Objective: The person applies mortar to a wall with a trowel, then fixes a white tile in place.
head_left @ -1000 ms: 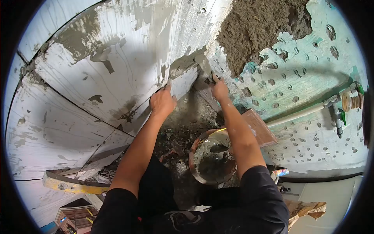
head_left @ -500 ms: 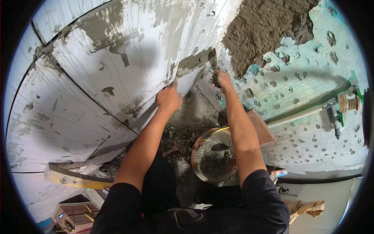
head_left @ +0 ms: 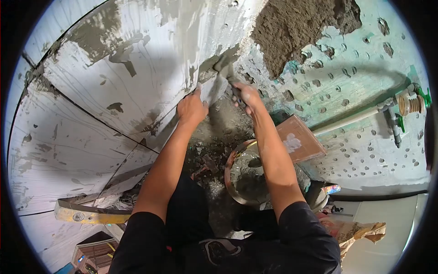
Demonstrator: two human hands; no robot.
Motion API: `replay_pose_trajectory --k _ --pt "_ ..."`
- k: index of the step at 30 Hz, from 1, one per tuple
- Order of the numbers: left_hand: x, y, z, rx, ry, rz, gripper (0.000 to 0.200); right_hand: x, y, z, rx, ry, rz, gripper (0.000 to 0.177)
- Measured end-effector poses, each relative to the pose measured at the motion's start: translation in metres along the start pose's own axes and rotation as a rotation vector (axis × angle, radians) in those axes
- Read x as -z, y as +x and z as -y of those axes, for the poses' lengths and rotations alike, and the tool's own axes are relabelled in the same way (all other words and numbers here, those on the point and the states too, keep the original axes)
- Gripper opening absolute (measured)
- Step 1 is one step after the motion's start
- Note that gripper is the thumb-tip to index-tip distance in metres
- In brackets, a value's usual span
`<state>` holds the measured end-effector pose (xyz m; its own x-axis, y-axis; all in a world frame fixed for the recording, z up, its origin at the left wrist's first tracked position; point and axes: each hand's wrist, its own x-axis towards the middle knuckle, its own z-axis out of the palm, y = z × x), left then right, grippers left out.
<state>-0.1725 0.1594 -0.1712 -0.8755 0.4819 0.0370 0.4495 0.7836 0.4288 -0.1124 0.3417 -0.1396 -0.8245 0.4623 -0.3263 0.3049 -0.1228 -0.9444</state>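
Head camera shows right hand (head_left: 246, 96) fisted around trowel (head_left: 224, 68), left hand (head_left: 191, 108) pressing wall tile (head_left: 137, 68) with fingers loosely bent

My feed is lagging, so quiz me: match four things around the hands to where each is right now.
1 trowel
2 bucket
3 yellow level
4 left hand

A lying at lower left
B pressed on the white tile
C gripped by the right hand
D holding wet mortar

Pairs: 1-C, 2-D, 3-A, 4-B

Yellow level (head_left: 86, 214), white pipe (head_left: 346, 123) — crumpled paper (head_left: 360, 230)
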Motion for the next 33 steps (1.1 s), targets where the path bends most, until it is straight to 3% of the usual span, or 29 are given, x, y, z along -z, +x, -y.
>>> replay_pose_trajectory --k 2,7,10,11,14,19,22,25,28,30,32,33 --pt "-0.003 -0.001 0.002 0.000 0.001 -0.006 0.065 0.009 0.015 -0.024 0.095 0.241 -0.036 0.024" --pt "-0.002 -0.003 0.002 0.025 -0.004 0.019 0.066 0.019 0.062 -0.030 0.194 0.160 -0.190 0.021" --pt "-0.004 -0.002 0.002 0.028 -0.029 0.003 0.065 0.020 0.116 -0.077 0.465 -0.287 -0.270 0.026" --pt "-0.006 -0.003 0.001 0.027 -0.033 0.002 0.065 0.015 0.112 -0.085 0.698 -0.618 -0.347 0.042" --pt "-0.006 -0.003 0.001 0.020 -0.021 -0.015 0.063 0.015 0.125 -0.105 0.774 -0.692 -0.432 0.050" --pt "-0.001 -0.005 -0.003 0.034 0.018 -0.010 0.061 0.048 0.106 -0.097 0.477 -1.068 -0.379 0.058" --pt "0.005 -0.004 -0.006 0.047 0.027 0.039 0.061 0.064 0.086 -0.102 0.582 -1.092 -0.392 0.053" --pt "0.001 -0.002 -0.001 0.016 0.028 0.014 0.060 0.071 0.071 -0.101 0.636 -0.878 -0.351 0.035" --pt "-0.001 -0.002 -0.001 0.023 0.018 0.014 0.059 0.068 0.077 -0.084 0.127 -0.127 -0.174 0.019" --pt "0.002 -0.004 -0.004 0.033 0.004 0.008 0.059 0.072 0.109 -0.098 0.278 -0.248 -0.162 0.018" --pt "0.003 -0.004 -0.004 0.037 -0.009 -0.003 0.058 0.034 0.065 -0.034 0.037 -0.032 -0.187 0.017" --pt "0.003 -0.005 -0.004 0.035 -0.015 -0.007 0.058 0.027 0.065 -0.033 0.050 -0.052 -0.188 0.020"
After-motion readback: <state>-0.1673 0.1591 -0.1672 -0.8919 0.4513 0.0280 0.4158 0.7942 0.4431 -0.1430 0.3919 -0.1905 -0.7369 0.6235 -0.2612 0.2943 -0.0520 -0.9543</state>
